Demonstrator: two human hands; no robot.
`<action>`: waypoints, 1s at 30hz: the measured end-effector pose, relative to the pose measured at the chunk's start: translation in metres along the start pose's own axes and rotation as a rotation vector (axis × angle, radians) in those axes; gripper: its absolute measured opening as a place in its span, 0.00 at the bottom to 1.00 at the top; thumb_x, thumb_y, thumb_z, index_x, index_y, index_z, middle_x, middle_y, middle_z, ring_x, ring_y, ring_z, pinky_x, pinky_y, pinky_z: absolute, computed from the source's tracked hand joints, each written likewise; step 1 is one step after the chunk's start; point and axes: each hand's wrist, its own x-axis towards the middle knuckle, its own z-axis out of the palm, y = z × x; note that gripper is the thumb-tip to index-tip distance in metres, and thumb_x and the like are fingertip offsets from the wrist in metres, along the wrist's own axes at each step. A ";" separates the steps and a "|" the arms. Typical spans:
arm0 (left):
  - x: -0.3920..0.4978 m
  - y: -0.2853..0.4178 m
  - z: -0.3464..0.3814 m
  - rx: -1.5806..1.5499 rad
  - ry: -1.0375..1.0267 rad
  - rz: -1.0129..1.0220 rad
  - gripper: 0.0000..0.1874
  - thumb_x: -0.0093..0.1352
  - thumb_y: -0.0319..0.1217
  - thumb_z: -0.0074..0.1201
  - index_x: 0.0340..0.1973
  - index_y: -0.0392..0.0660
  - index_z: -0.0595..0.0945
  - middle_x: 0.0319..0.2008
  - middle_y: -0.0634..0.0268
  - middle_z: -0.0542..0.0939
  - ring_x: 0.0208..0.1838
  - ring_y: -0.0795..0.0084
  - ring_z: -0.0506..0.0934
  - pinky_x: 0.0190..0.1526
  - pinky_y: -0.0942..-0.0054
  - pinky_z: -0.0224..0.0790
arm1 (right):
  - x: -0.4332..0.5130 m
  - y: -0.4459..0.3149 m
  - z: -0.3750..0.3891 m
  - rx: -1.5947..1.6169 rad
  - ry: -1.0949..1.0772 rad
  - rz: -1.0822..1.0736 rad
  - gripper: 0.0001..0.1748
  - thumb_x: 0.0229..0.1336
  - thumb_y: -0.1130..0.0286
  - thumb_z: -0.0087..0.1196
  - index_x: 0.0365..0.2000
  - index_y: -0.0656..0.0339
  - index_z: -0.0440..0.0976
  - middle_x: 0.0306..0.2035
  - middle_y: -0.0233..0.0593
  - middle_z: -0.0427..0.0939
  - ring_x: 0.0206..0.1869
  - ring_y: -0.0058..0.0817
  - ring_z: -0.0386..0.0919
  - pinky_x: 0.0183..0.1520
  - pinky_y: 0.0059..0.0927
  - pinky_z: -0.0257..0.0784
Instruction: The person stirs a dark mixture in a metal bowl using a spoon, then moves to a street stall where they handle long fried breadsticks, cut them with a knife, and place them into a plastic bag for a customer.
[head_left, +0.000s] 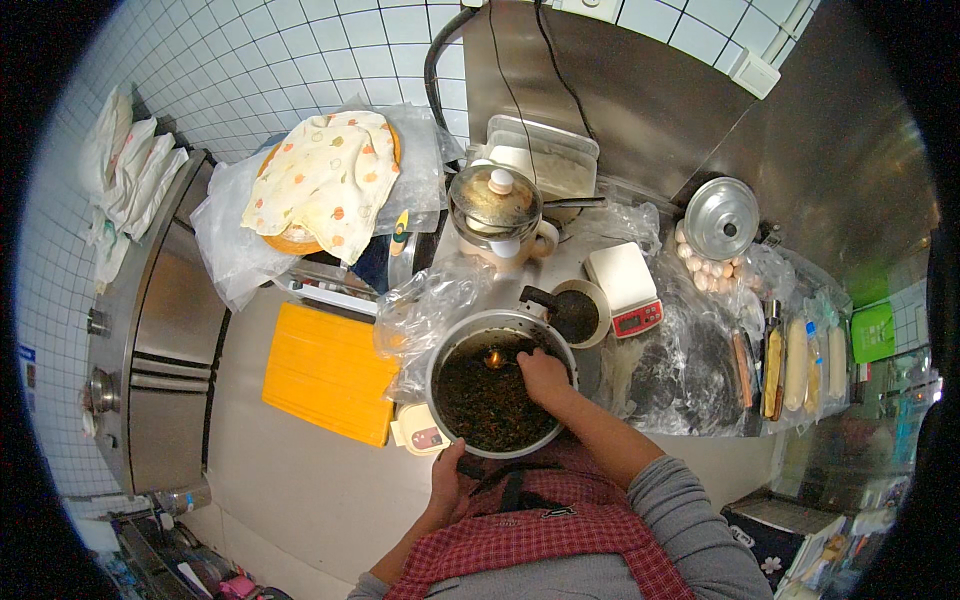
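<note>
A deep metal pot (568, 351) with black handles stands right in front of me. Dark, finely chopped stuff (491, 405), perhaps leaves or herbs, covers its bottom. My left hand (448, 476) grips the near black handle (470, 469). Inside the rim, my right hand (543, 378) is closed on what looks like a metal spoon (495, 360); its shiny bowl rests at the dark stuff and its handle is mostly hidden by my fingers. Just beyond the pot, a white bowl (604, 324) holds more dark stuff (573, 315).
A kitchen scale (621, 279) stands beyond the bowl. Left of the pot are crumpled clear plastic (427, 307), a yellow board (328, 375) and a small pale container (420, 429). Further back stands a glass-lidded cooker (496, 206). To the right are eggs (709, 271) and several bottles and rolls.
</note>
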 end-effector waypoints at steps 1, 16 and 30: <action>0.000 0.000 0.000 -0.001 -0.002 0.004 0.22 0.78 0.38 0.46 0.62 0.37 0.70 0.58 0.51 0.78 0.59 0.54 0.79 0.63 0.51 0.73 | 0.000 0.000 0.000 0.005 -0.006 -0.001 0.09 0.59 0.77 0.52 0.40 0.63 0.71 0.41 0.57 0.75 0.40 0.56 0.81 0.41 0.54 0.80; 0.012 -0.007 -0.018 -0.063 -0.054 -0.033 0.23 0.78 0.39 0.47 0.63 0.37 0.70 0.59 0.52 0.77 0.59 0.55 0.78 0.62 0.51 0.74 | 0.005 -0.005 -0.002 0.062 -0.049 0.064 0.09 0.62 0.77 0.49 0.44 0.65 0.71 0.45 0.62 0.75 0.44 0.59 0.80 0.45 0.56 0.78; 0.003 0.001 0.000 -0.035 -0.015 -0.039 0.23 0.78 0.38 0.44 0.63 0.37 0.70 0.60 0.50 0.76 0.60 0.53 0.77 0.65 0.50 0.71 | -0.023 -0.004 -0.026 0.431 0.042 -0.083 0.14 0.62 0.78 0.47 0.48 0.57 0.72 0.44 0.59 0.75 0.49 0.59 0.76 0.51 0.53 0.72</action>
